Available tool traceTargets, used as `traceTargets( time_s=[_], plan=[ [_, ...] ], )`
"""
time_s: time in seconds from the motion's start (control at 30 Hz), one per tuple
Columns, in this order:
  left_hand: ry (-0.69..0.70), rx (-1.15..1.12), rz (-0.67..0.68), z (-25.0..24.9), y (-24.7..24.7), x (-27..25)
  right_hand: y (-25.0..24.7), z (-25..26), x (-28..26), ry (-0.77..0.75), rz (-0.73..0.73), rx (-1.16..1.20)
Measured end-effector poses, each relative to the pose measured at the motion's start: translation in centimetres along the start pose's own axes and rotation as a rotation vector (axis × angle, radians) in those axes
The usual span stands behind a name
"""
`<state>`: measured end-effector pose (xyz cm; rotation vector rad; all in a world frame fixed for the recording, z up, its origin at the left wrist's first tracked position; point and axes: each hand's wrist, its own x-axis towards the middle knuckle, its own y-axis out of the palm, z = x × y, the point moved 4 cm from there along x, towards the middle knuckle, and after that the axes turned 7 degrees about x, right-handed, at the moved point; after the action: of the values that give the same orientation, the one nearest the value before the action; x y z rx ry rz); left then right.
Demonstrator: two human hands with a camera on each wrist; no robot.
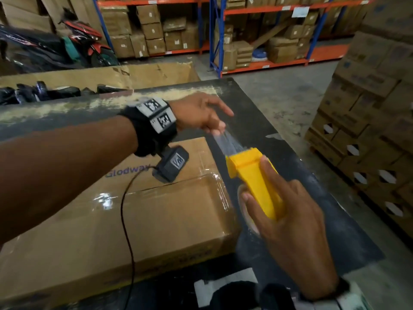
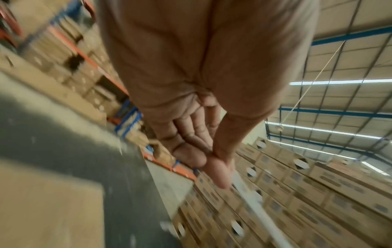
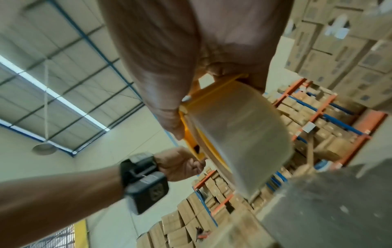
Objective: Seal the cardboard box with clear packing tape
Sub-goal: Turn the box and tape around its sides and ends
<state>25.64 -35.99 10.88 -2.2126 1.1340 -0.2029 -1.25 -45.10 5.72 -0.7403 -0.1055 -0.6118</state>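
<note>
Right hand point(image 1: 288, 222), lower right of the head view, grips my yellow tape dispenser point(image 1: 254, 180). Left hand point(image 1: 201, 113) at centre frame pinches the free end of the clear tape point(image 1: 228, 139), which stretches between the two. Both hover just beyond the right end of the cardboard box point(image 1: 134, 220), which lies lower left on the dark counter point(image 1: 301, 175).

Warehouse racking point(image 1: 263, 7); concrete floor point(image 1: 279, 90)
</note>
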Motion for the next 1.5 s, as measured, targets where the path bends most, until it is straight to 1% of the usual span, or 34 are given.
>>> traceTargets(
  time_s=[0.07, 0.13, 0.2, 0.3, 0.33, 0.43, 0.53, 0.73, 0.9, 0.97, 1.03, 1.1, 1.17, 1.23, 1.27, 1.33, 1.4, 1.43, 1.5],
  plan=[
    [-0.006, 0.055, -0.033, 0.8, -3.7, 0.4, -0.5, 1.8, -1.8, 0.061, -0.005, -0.038],
    [-0.009, 0.090, 0.017, 1.9, -5.2, 0.8, -0.2, 3.3, -2.8, 0.096, 0.002, -0.028],
    [0.002, 0.162, 0.062, 2.8, -5.0, 1.8, 0.6, 4.6, -2.1, 0.106, 0.017, -0.077],
    [-0.001, 0.249, 0.043, 5.0, -4.7, 4.3, 2.4, 5.6, 0.0, 0.231, 0.181, -0.156],
    [-0.014, 0.260, 0.034, 5.9, -4.7, 5.0, 2.9, 5.8, 0.7, 0.241, 0.196, -0.161],
    [-0.056, 0.284, 0.033, 8.3, -4.5, 6.7, 4.1, 6.0, 2.1, 0.226, 0.175, -0.153],
    [-0.081, 0.303, 0.045, 10.4, -4.3, 8.0, 5.2, 6.0, 3.3, 0.219, 0.187, -0.172],
    [-0.138, 0.336, 0.076, 12.8, -3.2, 9.5, 6.4, 5.8, 4.7, 0.247, 0.229, -0.189],
    [-0.219, 0.493, 0.108, 13.5, -1.9, 10.2, 7.1, 5.2, 4.9, 0.280, 0.266, -0.220],
    [-0.228, 0.586, 0.114, 13.4, -1.7, 10.4, 7.3, 5.0, 4.7, 0.287, 0.283, -0.229],
    [-0.220, 0.714, 0.117, 13.2, -1.7, 10.5, 7.6, 5.0, 4.6, 0.293, 0.297, -0.248],
    [-0.186, 0.770, 0.086, 12.7, -1.8, 10.3, 7.7, 4.9, 4.6, 0.287, 0.291, -0.261],
    [-0.096, 0.763, 0.035, 11.7, -2.0, 9.2, 7.7, 4.9, 4.5, 0.280, 0.279, -0.261],
    [0.034, 0.733, 0.017, 10.7, -1.8, 7.3, 7.6, 4.9, 4.4, 0.273, 0.276, -0.266],
    [0.092, 0.734, 0.041, 10.5, -1.6, 6.1, 7.7, 5.0, 4.4, 0.271, 0.280, -0.270],
    [0.148, 0.779, 0.174, 10.7, -0.3, 3.7, 7.7, 5.1, 4.3, 0.278, 0.284, -0.272],
    [0.116, 0.838, 0.336, 11.5, 1.3, 1.9, 7.7, 5.3, 4.4, 0.276, 0.268, -0.278],
    [0.096, 0.864, 0.379, 11.9, 1.9, 1.4, 7.7, 5.4, 4.4, 0.275, 0.266, -0.290],
    [0.072, 0.902, 0.389, 12.2, 2.6, 1.1, 7.8, 5.7, 4.4, 0.277, 0.279, -0.322]
  ],
)
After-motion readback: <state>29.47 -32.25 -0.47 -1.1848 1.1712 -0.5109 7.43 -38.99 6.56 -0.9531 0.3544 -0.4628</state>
